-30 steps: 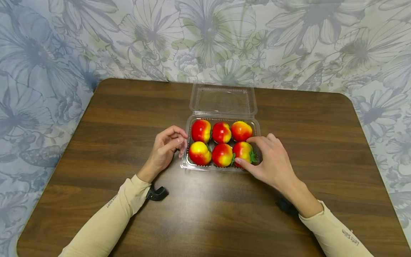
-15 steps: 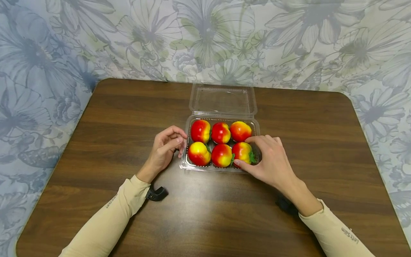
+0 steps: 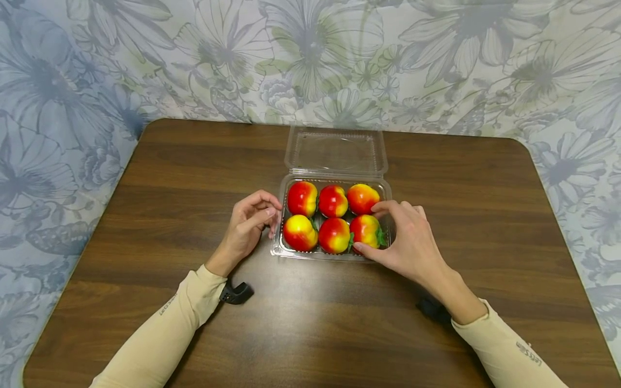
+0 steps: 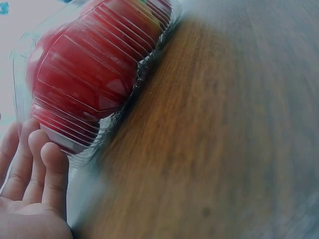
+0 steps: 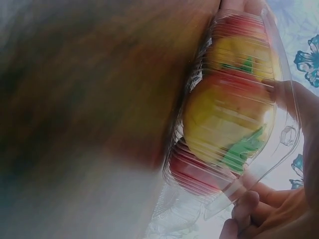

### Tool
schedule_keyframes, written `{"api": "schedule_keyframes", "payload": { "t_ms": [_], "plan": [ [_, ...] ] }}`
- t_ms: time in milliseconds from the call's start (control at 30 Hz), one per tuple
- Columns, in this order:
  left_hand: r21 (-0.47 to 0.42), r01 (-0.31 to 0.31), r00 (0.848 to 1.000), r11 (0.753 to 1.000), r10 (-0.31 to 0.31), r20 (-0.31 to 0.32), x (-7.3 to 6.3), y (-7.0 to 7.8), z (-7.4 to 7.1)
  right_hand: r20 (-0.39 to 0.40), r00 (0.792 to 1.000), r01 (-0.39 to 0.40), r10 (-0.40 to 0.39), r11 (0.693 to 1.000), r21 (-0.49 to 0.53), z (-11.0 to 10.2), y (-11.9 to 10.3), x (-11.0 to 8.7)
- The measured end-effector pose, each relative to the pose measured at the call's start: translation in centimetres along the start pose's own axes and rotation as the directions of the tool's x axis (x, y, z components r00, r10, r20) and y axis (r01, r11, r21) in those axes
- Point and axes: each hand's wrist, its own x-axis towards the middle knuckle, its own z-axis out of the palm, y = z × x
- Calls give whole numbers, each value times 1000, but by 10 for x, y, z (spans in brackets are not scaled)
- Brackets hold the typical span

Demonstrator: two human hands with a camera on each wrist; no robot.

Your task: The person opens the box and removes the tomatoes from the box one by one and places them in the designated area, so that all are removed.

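Note:
A clear plastic clamshell box (image 3: pixel 310 257) lies on the table with its lid (image 3: pixel 336 151) folded back. Several glossy red-and-yellow fruits sit in it in two rows, some with green leaves. My right hand (image 3: pixel 412 240) holds the front right fruit (image 3: pixel 365 230), thumb on its near side and fingers at its far side; in the right wrist view the thumb (image 5: pixel 284 94) lies against that fruit, seen through the ribbed wall. My left hand (image 3: pixel 249 229) rests at the box's left edge, fingers loosely bent; in the left wrist view the fingertips (image 4: pixel 54 154) meet or nearly meet the wall.
The brown wooden table (image 3: pixel 204 167) reaches back to a wall with flower-patterned paper (image 3: pixel 310 59). A black wrist strap (image 3: pixel 237 292) shows at the left wrist, and a dark strap (image 3: pixel 433 310) under the right.
The right index finger has lifted slightly at the far side of the front right fruit, while the thumb stays on it. The left hand and the box keep their places.

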Motion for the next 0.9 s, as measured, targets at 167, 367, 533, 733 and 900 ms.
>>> {"api": "schedule_keyframes", "payload": {
  "t_ms": [167, 367, 533, 733, 900],
  "plan": [
    [2, -1, 1000, 1000, 1, 2, 0, 0, 0, 0, 1000, -17, 17, 1000, 12, 0, -1, -1],
    [-2, -1, 1000, 1000, 1, 2, 0, -1, 0, 11, 999, -43, 43, 999, 21, -1, -3, -1],
    [0, 0, 1000, 1000, 0, 1, 0, -1, -1, 26, 998, -52, 51, 998, 40, -1, -3, -1],
    [-5, -7, 1000, 1000, 7, -1, 0, -2, -1, 26, 998, -58, 56, 994, 89, -3, -3, -1],
    [-1, -9, 1000, 1000, 9, 0, 0, -2, -1, 9, 999, -49, 49, 992, 118, -3, -4, -1]
  ]
}}
